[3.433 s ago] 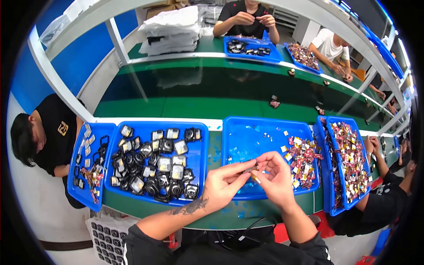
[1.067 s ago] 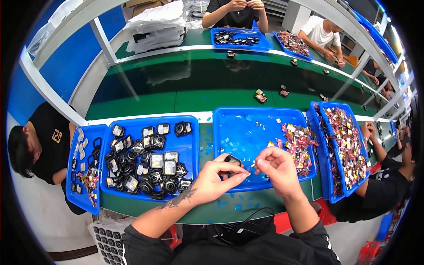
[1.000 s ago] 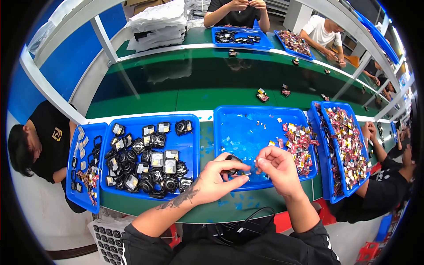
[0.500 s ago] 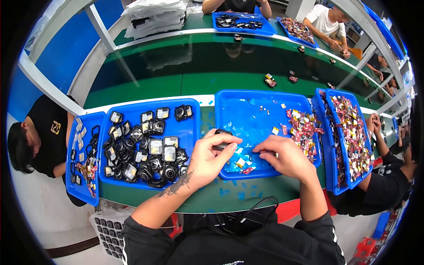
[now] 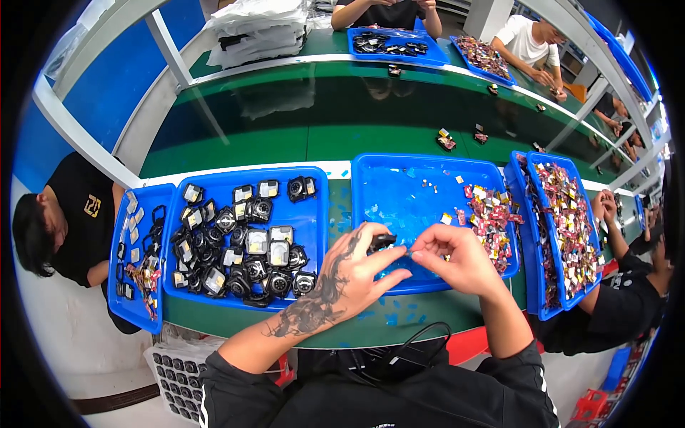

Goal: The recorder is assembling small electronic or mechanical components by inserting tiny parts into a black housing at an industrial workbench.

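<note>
Over the front of the middle blue tray (image 5: 428, 158), my left hand (image 5: 360, 269) is closed around a small black watch-like case (image 5: 383, 242). Fingers hide most of the case. Just to its right, my right hand (image 5: 460, 260) has thumb and index finger pinched together close to the left fingertips. A tiny bluish bit seems to sit at that pinch, too small to name. Within the tray, small pink, yellow and white parts (image 5: 492, 217) are heaped on the right, and bits of blue film (image 5: 389, 207) are scattered on the left.
Left of me, another blue tray (image 5: 310, 235) holds many black watch-like cases (image 5: 235, 242). Stacked trays (image 5: 564, 228) full of small pink parts stand at the right. Behind runs a green conveyor (image 5: 342, 135) carrying a few parts. Co-workers sit on both sides and across.
My left hand has turned, back upward, with the case still in it. My right hand has moved slightly left, its fingertips now meeting beside the left hand's. The whole view has shifted slightly.
</note>
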Demonstrator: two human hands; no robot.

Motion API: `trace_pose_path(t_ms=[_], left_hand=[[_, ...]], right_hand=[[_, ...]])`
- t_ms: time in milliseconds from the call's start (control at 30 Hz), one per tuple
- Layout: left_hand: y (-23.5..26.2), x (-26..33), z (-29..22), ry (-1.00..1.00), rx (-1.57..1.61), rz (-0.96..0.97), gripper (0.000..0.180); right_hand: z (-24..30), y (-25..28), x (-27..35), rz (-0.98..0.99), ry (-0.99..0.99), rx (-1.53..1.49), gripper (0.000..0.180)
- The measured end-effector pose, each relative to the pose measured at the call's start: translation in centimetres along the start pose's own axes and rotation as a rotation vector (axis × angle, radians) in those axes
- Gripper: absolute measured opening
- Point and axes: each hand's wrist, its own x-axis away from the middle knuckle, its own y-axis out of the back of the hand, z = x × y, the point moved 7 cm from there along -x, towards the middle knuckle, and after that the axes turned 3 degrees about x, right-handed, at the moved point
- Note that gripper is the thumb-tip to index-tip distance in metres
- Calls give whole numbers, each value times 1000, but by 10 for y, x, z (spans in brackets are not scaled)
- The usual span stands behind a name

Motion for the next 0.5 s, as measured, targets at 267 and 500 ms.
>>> trace_pose_path(t_ms=[267,500], left_hand=[[-3,3,5,77,195,-18,16],[-13,8,23,379,571,106,11]], right_hand=[[7,-11,7,-108,7,-171,10],[8,-15,3,-76,-19,-379,12]])
